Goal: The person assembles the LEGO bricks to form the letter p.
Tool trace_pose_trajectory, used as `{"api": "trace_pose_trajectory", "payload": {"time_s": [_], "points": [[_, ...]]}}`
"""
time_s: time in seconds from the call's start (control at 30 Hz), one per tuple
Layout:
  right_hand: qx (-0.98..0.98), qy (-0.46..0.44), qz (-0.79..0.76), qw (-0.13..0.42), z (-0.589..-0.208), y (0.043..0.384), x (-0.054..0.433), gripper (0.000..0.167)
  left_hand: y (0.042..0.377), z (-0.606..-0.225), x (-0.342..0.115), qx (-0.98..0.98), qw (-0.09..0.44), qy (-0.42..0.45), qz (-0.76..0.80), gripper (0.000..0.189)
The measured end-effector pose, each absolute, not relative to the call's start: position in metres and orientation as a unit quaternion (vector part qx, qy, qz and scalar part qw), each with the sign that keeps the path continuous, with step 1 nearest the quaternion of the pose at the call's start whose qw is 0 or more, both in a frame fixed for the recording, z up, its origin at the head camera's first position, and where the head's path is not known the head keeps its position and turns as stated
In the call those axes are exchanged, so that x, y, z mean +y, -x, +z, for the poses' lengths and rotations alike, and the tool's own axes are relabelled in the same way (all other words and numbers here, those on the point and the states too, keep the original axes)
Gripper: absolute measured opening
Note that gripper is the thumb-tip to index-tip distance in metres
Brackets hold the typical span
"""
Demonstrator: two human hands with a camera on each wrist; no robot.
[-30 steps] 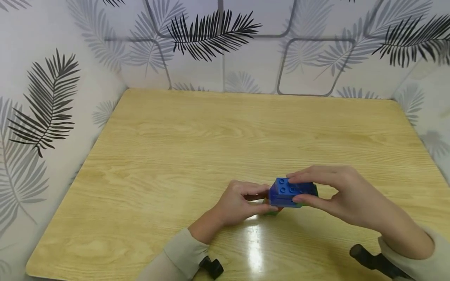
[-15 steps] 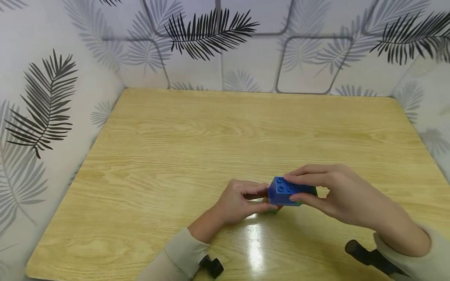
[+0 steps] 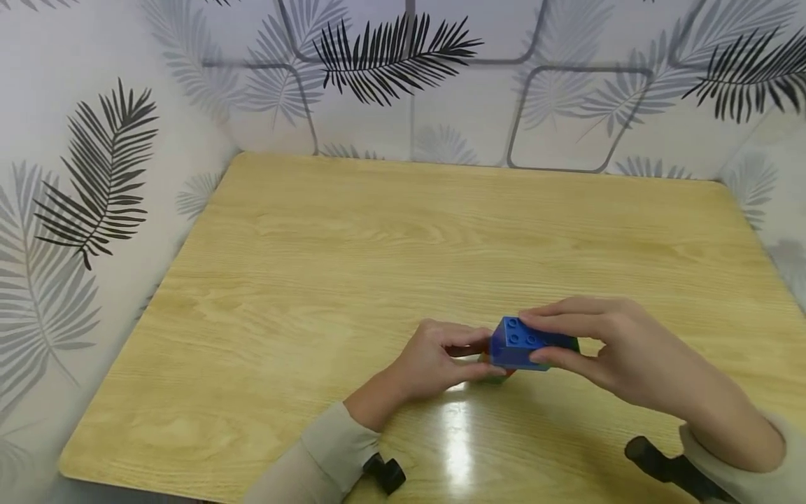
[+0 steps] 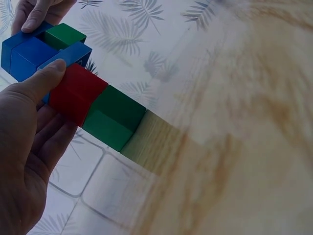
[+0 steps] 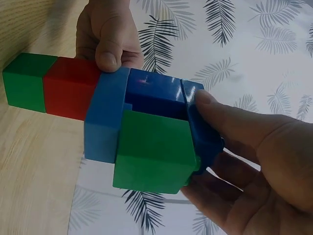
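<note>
A stack of plastic building blocks stands on the table between my hands. At its foot is a green block [image 4: 115, 117], with a red block [image 4: 78, 93] on it. Over the red one come a lighter blue block [image 5: 105, 117] and darker blue blocks [image 5: 156, 88]. Another green block [image 5: 154, 152] juts from the side. My left hand [image 3: 431, 360] grips the stack where red meets blue, its thumb lying across the join. With thumb and fingers, my right hand [image 3: 617, 343] pinches the studded top blue block [image 3: 516, 343]. In the head view that block hides most of the lower stack.
The wood-grain table [image 3: 352, 266] extends behind and to the left of the hands. Leaf-patterned covering [image 3: 453, 119] rises along its back and sides. Black camera mounts [image 3: 384, 472] hang at both cuffs, low over the table.
The head view has shifted slightly. Both hands keep their hold on the blocks, and the right fingertips sit a little further over the top block's studs than one second ago.
</note>
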State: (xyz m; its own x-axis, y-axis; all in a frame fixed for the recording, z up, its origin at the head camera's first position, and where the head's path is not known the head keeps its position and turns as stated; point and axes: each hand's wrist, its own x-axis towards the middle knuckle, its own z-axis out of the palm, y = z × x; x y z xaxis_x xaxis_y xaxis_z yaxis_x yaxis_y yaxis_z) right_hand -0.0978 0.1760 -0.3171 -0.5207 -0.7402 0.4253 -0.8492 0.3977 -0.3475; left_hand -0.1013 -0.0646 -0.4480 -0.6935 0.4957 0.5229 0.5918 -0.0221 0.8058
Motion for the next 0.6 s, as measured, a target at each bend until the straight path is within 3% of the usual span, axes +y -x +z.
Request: {"api": "trace_pose_trajectory", "payload": {"time_s": [0.07, 0.2, 0.3, 0.4, 0.5, 0.6], "points": [[-0.825, -0.477, 0.27, 0.137, -0.321, 0.097, 0.176, 0.034, 0.101, -0.449, -0.065, -0.702, 0.042, 0.385, -0.597, 0.038], [-0.829, -0.44, 0.272, 0.213, -0.333, 0.095, 0.18, 0.05, 0.099, -0.448, -0.063, -0.709, 0.032, 0.362, -0.604, 0.04], [-0.841, -0.393, 0.289, 0.235, -0.341, 0.095, 0.188, 0.047, 0.098, -0.447, -0.062, -0.703, 0.003, 0.325, -0.633, 0.042], [-0.855, -0.349, 0.329, 0.2, -0.348, 0.096, 0.196, 0.032, 0.1, -0.445, -0.06, -0.696, -0.02, 0.281, -0.661, 0.041], [-0.866, -0.301, 0.374, 0.139, -0.355, 0.1, 0.198, 0.043, 0.103, -0.442, -0.06, -0.704, -0.029, 0.252, -0.663, 0.039], [-0.876, -0.253, 0.402, 0.084, -0.36, 0.108, 0.196, 0.039, 0.105, -0.438, -0.06, -0.72, -0.038, 0.226, -0.655, 0.042]]}}
